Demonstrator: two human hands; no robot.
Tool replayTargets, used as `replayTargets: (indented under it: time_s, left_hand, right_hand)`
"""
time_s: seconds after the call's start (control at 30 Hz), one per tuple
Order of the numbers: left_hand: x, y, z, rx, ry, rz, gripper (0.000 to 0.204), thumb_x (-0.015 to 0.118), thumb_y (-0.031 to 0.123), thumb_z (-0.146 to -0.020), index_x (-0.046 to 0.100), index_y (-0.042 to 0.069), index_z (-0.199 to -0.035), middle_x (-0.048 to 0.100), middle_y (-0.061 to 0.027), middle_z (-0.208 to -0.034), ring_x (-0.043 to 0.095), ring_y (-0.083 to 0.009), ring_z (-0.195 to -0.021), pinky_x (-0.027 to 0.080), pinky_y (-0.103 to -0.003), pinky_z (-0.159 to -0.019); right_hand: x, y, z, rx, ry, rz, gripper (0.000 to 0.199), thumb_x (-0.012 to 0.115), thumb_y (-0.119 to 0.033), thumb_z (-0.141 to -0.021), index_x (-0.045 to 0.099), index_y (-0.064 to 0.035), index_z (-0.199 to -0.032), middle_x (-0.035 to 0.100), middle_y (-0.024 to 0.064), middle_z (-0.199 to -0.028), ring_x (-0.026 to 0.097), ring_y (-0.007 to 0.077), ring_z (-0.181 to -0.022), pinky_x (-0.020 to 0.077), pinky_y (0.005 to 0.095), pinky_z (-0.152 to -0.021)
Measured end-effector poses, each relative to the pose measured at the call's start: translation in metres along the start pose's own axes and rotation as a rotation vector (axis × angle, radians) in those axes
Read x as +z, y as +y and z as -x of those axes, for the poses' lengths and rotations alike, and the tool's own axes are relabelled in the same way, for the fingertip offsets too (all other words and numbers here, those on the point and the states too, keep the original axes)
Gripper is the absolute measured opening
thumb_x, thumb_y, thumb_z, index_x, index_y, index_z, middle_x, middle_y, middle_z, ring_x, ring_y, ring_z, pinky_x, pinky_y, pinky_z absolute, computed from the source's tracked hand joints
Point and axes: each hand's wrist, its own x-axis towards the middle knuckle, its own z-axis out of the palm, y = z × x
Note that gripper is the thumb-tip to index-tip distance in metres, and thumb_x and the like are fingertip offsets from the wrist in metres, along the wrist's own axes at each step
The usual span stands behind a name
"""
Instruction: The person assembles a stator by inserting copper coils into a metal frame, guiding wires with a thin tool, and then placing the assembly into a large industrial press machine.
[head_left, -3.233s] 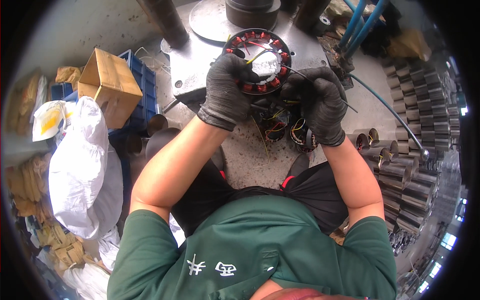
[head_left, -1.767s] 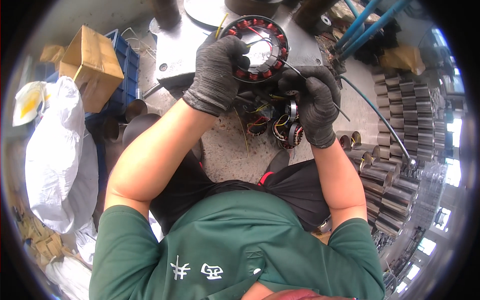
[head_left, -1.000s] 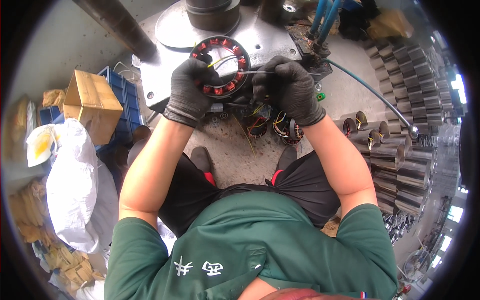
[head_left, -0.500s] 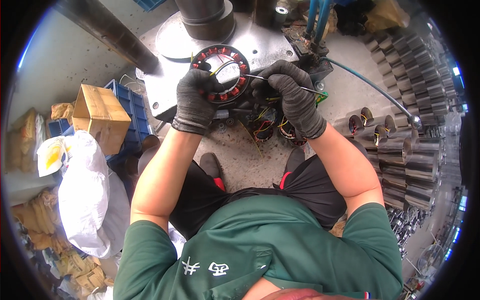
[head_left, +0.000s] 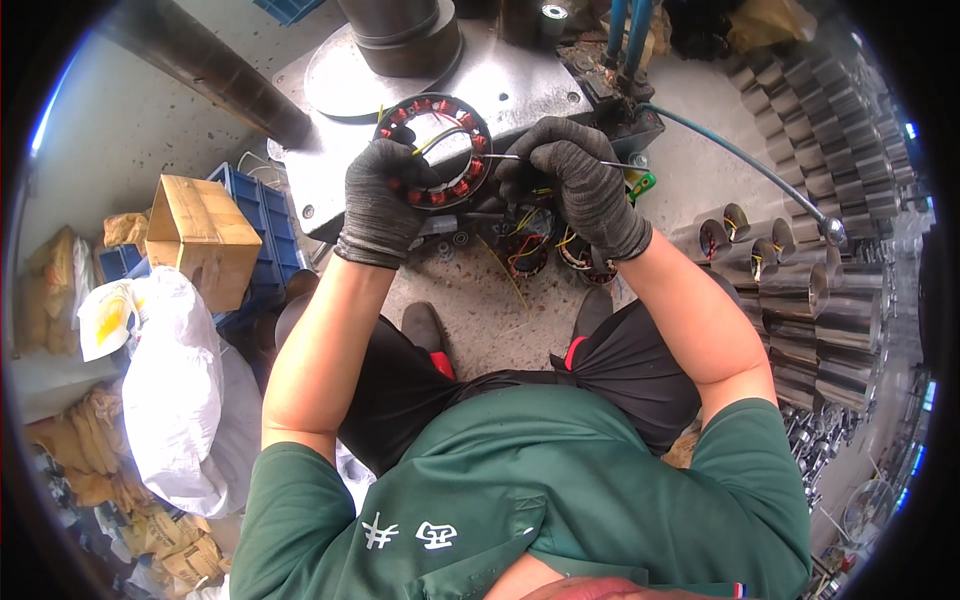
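My left hand (head_left: 385, 195), in a dark knit glove, grips a round motor stator (head_left: 452, 148) with red copper windings and yellow leads, held over a grey metal machine base (head_left: 520, 90). My right hand (head_left: 580, 180), also gloved, pinches a thin metal rod (head_left: 505, 157) whose tip reaches into the stator's ring. Both hands are close together just in front of the machine base.
More wound stators (head_left: 535, 240) lie on the floor below my hands. Rows of shiny metal cylinders (head_left: 800, 290) fill the right. A cardboard box (head_left: 200, 235) on a blue crate (head_left: 265, 215), a white sack (head_left: 175, 390) and a blue hose (head_left: 740, 160) surround me.
The view shifted, so the stator and both hands sit lower and more to the left in the picture. The stator stays in my left hand, and my right hand now holds the thin rod against it.
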Motion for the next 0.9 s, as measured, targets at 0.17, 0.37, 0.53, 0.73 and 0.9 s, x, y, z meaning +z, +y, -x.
replayTargets:
  time_s: [0.17, 0.37, 0.53, 0.73, 0.9]
  left_hand:
    - [-0.006, 0.001, 0.000, 0.013, -0.086, -0.099, 0.013, 0.062, 0.013, -0.075, 0.054, 0.009, -0.067, 0.058, -0.0068, -0.062, 0.057, -0.0232, -0.055, 0.056, -0.036, -0.065]
    - [0.014, -0.001, 0.005, -0.043, -0.023, 0.085, 0.005, 0.061, 0.011, -0.075, 0.057, 0.008, -0.074, 0.058, -0.0061, -0.064, 0.058, -0.0238, -0.056, 0.057, -0.036, -0.066]
    - [0.024, -0.008, 0.009, 0.027, 0.129, 0.087, 0.007, 0.062, 0.008, -0.074, 0.060, 0.008, -0.081, 0.058, -0.0049, -0.065, 0.060, -0.0230, -0.059, 0.058, -0.036, -0.066]
    - [0.016, -0.008, 0.005, -0.011, 0.063, 0.125, 0.009, 0.062, 0.009, -0.074, 0.060, 0.007, -0.083, 0.058, -0.0050, -0.063, 0.060, -0.0231, -0.059, 0.058, -0.037, -0.066]
    - [0.009, -0.009, 0.001, -0.001, 0.020, 0.101, 0.011, 0.062, 0.009, -0.073, 0.060, 0.006, -0.084, 0.058, -0.0054, -0.063, 0.061, -0.0232, -0.059, 0.058, -0.037, -0.067]
  right_hand:
    - [-0.009, 0.005, -0.001, 0.048, -0.064, -0.131, 0.018, 0.053, -0.008, -0.093, 0.067, 0.0020, -0.099, 0.074, 0.0130, -0.089, 0.074, 0.0224, -0.076, 0.0646, 0.0346, -0.073]
    - [0.008, 0.010, 0.013, -0.124, -0.007, 0.044, 0.016, 0.053, -0.008, -0.100, 0.066, -0.0018, -0.105, 0.074, 0.0104, -0.098, 0.073, 0.0163, -0.085, 0.0608, 0.0277, -0.074]
    - [0.009, 0.008, 0.016, -0.126, 0.026, 0.168, 0.013, 0.054, -0.010, -0.102, 0.065, -0.0037, -0.106, 0.073, 0.0083, -0.099, 0.071, 0.0128, -0.088, 0.0591, 0.0253, -0.073]
    - [0.010, 0.008, 0.017, -0.106, 0.032, 0.098, 0.014, 0.054, -0.010, -0.101, 0.066, -0.0032, -0.106, 0.073, 0.0092, -0.099, 0.072, 0.0142, -0.087, 0.0596, 0.0260, -0.072]
    - [0.005, 0.010, 0.019, -0.095, -0.008, 0.025, 0.020, 0.056, -0.013, -0.101, 0.065, 0.0018, -0.110, 0.074, 0.0156, -0.104, 0.073, 0.0231, -0.094, 0.0626, 0.0400, -0.087]
